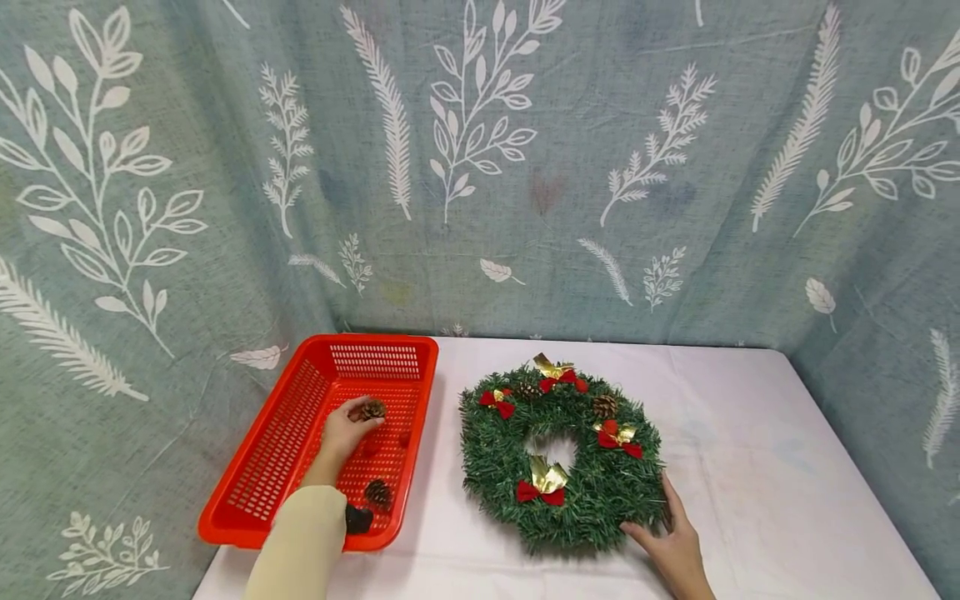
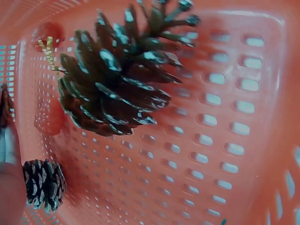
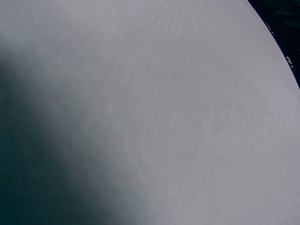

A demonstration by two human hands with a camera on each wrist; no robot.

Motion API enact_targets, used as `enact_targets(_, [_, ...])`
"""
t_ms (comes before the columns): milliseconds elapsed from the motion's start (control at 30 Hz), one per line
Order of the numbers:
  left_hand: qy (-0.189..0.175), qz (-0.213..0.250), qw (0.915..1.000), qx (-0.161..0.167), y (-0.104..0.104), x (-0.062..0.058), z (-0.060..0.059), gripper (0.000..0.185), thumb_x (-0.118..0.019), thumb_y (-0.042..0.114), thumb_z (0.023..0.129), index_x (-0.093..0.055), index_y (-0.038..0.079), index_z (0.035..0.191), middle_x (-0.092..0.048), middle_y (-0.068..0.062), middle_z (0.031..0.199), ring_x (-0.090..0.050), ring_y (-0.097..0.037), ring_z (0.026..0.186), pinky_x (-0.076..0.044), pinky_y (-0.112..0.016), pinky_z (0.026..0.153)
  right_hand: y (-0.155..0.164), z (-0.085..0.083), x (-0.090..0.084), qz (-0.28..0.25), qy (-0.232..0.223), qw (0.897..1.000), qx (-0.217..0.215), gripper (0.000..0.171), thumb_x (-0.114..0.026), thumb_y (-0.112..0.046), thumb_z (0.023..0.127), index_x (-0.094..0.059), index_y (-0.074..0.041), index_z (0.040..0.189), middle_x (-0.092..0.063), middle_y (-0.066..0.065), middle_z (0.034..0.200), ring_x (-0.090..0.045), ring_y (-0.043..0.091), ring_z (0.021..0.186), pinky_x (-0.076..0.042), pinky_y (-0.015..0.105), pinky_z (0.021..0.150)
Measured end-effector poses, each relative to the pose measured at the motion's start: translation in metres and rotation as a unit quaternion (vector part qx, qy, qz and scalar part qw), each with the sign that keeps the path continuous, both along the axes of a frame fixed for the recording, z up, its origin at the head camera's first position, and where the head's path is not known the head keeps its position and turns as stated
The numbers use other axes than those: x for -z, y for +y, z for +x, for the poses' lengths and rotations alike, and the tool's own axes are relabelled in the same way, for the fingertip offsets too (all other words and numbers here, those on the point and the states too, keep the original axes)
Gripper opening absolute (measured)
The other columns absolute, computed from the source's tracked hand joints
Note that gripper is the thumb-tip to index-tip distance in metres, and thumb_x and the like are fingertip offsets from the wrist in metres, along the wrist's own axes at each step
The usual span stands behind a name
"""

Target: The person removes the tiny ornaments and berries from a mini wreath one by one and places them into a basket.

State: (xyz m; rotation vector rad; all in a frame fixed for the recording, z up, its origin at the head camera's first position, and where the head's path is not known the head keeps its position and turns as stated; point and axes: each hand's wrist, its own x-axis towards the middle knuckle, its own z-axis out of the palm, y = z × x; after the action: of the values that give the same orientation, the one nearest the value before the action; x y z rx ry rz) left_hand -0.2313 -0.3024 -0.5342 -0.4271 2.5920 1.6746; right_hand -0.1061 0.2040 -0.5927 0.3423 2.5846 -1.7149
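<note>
Left hand [image 1: 341,433]: gripping a cone [image 1: 371,409] inside the basket [image 1: 258,467].
Right hand [image 1: 672,533]: fingers straight, touching the wreath [image 1: 592,492].

Cream long sleeve [image 1: 300,537] on L arm, R bare

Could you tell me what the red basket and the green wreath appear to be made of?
The red basket looks like moulded plastic, glossy, with regular slotted perforations. The green wreath appears to be artificial, probably plastic tinsel needles: uniform, stiff green bristles. Neither material is certain from looks alone.
</note>
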Motion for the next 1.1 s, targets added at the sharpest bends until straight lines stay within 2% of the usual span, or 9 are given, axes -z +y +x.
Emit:
enact_targets(267, [-0.011,-0.072,0.9973,-0.004,0.0039,-0.0013,0.0000,0.054,-0.067,0.008,0.088,-0.046,0.002,0.137,-0.046,-0.028,0.136,-0.043,-0.042,0.126,-0.041,-0.054,0.099,0.0005,-0.0016,0.0014,0.002,0.020,1.000,-0.004,0.108,-0.079,-0.033,0.076,-0.007,-0.019,0.154,-0.010,0.021,0.156,-0.020,0.046,0.139,-0.029,0.053,0.107])
enact_targets(400, [-0.016,-0.092,0.9956,-0.006,0.0039,-0.0007,0.0012,0.053,-0.068,0.010,0.087,-0.049,0.002,0.136,-0.048,-0.028,0.135,-0.045,-0.042,0.125,-0.040,-0.055,0.099,0.0008,-0.0016,0.0019,0.000,0.015,1.000,-0.005,0.108,-0.079,-0.033,0.075,-0.007,-0.020,0.154,-0.010,0.021,0.157,-0.019,0.045,0.139,-0.029,0.053,0.108])
enact_targets(533, [-0.015,-0.088,0.9961,0.000,0.0050,-0.0006,0.0027,0.054,-0.069,0.012,0.086,-0.050,0.003,0.136,-0.049,-0.027,0.134,-0.046,-0.041,0.124,-0.041,-0.053,0.099,0.0007,-0.0007,0.0036,0.006,0.003,1.000,-0.002,0.108,-0.079,-0.034,0.076,-0.005,-0.021,0.154,-0.009,0.021,0.157,-0.019,0.046,0.138,-0.030,0.053,0.108])
enact_targets(833, [-0.004,0.017,0.9996,0.020,0.0060,0.0009,0.0050,0.055,-0.068,0.009,0.087,-0.046,0.002,0.138,-0.047,-0.022,0.139,-0.045,-0.036,0.127,-0.043,-0.046,0.101,0.0000,-0.0003,0.0049,0.009,0.014,1.000,-0.003,0.109,-0.079,-0.035,0.075,-0.006,-0.019,0.154,-0.011,0.022,0.156,-0.020,0.046,0.138,-0.030,0.054,0.107])
enact_targets(967, [0.006,0.054,0.9978,0.037,0.0039,0.0000,0.0033,0.060,-0.067,0.011,0.088,-0.041,0.001,0.141,-0.044,-0.023,0.142,-0.043,-0.035,0.130,-0.046,-0.036,0.099,0.0003,-0.0005,0.0029,0.004,0.016,1.000,-0.007,0.108,-0.079,-0.034,0.076,-0.006,-0.020,0.154,-0.011,0.020,0.157,-0.019,0.045,0.139,-0.030,0.052,0.108])
enact_targets(1100, [0.025,0.079,0.9957,0.042,0.0062,-0.0059,0.0005,0.064,-0.069,0.013,0.087,-0.039,0.001,0.143,-0.043,-0.022,0.142,-0.043,-0.034,0.131,-0.048,-0.025,0.095,0.0001,0.0007,0.0018,0.005,0.006,1.000,-0.007,0.108,-0.079,-0.035,0.076,-0.005,-0.021,0.154,-0.009,0.021,0.157,-0.019,0.046,0.139,-0.029,0.053,0.108])
